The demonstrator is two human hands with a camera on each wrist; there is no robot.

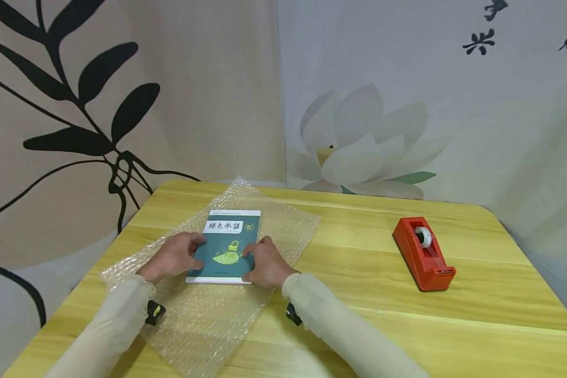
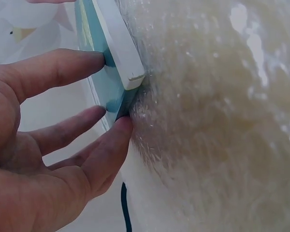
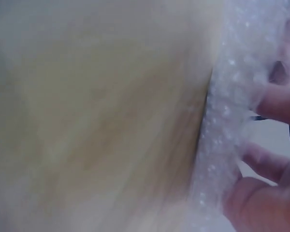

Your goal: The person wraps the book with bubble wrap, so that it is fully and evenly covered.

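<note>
A teal book [image 1: 217, 244] with a white title panel and a yellow-green picture lies face up on a sheet of bubble wrap [image 1: 208, 325]. My left hand [image 1: 174, 256] holds the book along its left edge, and the left wrist view shows its fingertips [image 2: 94, 60] against the cover and edge. At the lower right corner, my right hand [image 1: 268, 263] grips the book with the thumb near the bottom edge and bent fingers over the cover. In the right wrist view, bubble wrap [image 3: 227, 116] hides the book from sight behind the fingers [image 3: 280, 104].
A red tape dispenser [image 1: 422, 257] with a roll of tape stands on the right of the wooden table [image 1: 349, 294]. Behind the table hangs a backdrop [image 1: 227, 94] printed with dark leaves and a pale lotus. The wrap lies diagonally, one corner near the far edge.
</note>
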